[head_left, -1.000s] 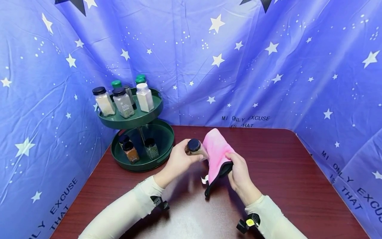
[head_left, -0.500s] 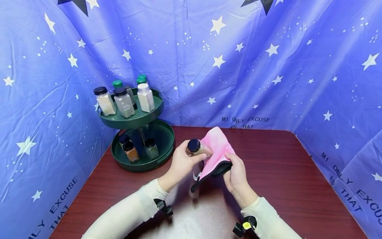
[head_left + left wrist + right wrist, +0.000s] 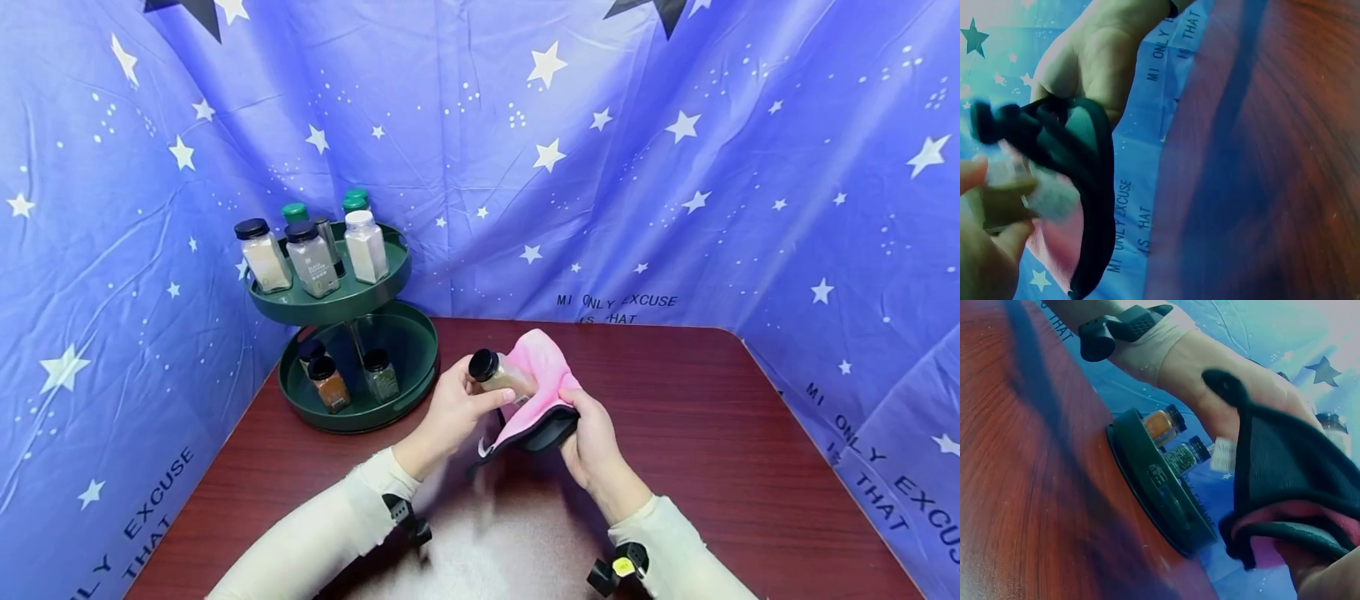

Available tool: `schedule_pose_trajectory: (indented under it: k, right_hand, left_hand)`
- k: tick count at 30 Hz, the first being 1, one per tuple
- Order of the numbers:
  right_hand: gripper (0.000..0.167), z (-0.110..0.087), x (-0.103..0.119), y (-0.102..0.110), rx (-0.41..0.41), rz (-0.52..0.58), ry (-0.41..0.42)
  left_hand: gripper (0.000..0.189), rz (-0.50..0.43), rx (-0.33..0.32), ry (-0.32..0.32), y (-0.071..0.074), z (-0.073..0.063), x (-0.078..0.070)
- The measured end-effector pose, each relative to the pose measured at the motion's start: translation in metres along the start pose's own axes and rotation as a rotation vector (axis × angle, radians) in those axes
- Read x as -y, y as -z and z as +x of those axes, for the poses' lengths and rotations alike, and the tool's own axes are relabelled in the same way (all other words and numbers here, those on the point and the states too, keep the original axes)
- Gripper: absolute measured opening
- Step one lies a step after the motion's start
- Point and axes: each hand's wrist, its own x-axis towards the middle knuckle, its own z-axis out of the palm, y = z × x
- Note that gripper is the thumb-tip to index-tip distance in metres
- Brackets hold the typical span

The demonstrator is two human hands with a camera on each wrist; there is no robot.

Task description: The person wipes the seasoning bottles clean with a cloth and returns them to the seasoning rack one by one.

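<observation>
My left hand (image 3: pixel 450 412) holds a clear square spice jar (image 3: pixel 513 380) by its sides, tilted with its black cap toward the upper left. A pink cloth (image 3: pixel 543 362) with a black border and dark underside lies against the jar's far side and lower end. My right hand (image 3: pixel 596 437) grips the cloth near its right edge, thumb on the pink face. In the left wrist view the jar (image 3: pixel 1000 203) is blurred, and the cloth's black border (image 3: pixel 1099 206) hangs beside it. The right wrist view shows the cloth's dark side (image 3: pixel 1291 462) and a small white tag (image 3: pixel 1223 455).
A two-tier green rack (image 3: pixel 330 310) stands at the back left of the reddish-brown table (image 3: pixel 712 433). Several jars, one a white-capped jar (image 3: pixel 366 247), fill its upper tray. The lower tray holds an orange-brown spice jar (image 3: pixel 330 385) and others. A starry blue curtain (image 3: pixel 480 125) surrounds the table.
The jar has tilted further, showing more of its side. The cloth has swung left and folded around the jar's lower end, showing more of its dark underside. My right hand has shifted slightly left.
</observation>
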Motion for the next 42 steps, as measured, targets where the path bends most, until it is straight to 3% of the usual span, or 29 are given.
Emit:
schedule_pose_trajectory:
  k: [4, 8, 13, 17, 20, 23, 28, 37, 42]
  right_hand:
    - [0.036, -0.001, 0.004, 0.003, 0.069, -0.029, -0.083]
    - [0.036, -0.003, 0.006, 0.005, 0.092, -0.048, -0.084]
    - [0.036, -0.007, 0.005, 0.004, 0.021, -0.023, -0.018]
    - [0.033, -0.009, 0.005, 0.000, -0.068, 0.009, 0.050]
    - [0.032, -0.010, 0.007, -0.005, -0.083, 0.038, 0.094]
    - [0.032, -0.011, 0.007, -0.008, -0.094, 0.072, 0.137]
    - [0.032, -0.008, 0.006, -0.012, -0.075, 0.084, 0.177]
    - [0.056, -0.002, 0.003, -0.010, 0.116, 0.028, -0.037]
    - [0.049, -0.005, 0.004, -0.008, 0.070, 0.015, -0.131]
  left_hand:
    - [0.044, 0.051, 0.096, -0.048, 0.004, 0.003, -0.005]
    - [0.046, 0.107, 0.118, -0.091, 0.006, 0.006, -0.010]
    - [0.047, 0.133, 0.059, -0.097, 0.005, 0.007, -0.010]
    - [0.042, 0.128, -0.052, -0.082, 0.003, 0.004, -0.008]
    - [0.040, 0.149, -0.121, -0.071, 0.002, 0.001, -0.007]
    - [0.042, 0.159, -0.137, -0.056, 0.000, -0.002, -0.010]
    - [0.042, 0.130, -0.111, -0.033, -0.003, -0.005, -0.014]
    - [0.040, 0.108, -0.008, -0.077, -0.004, -0.005, -0.014]
    - [0.044, 0.121, -0.022, -0.113, 0.000, 0.004, -0.010]
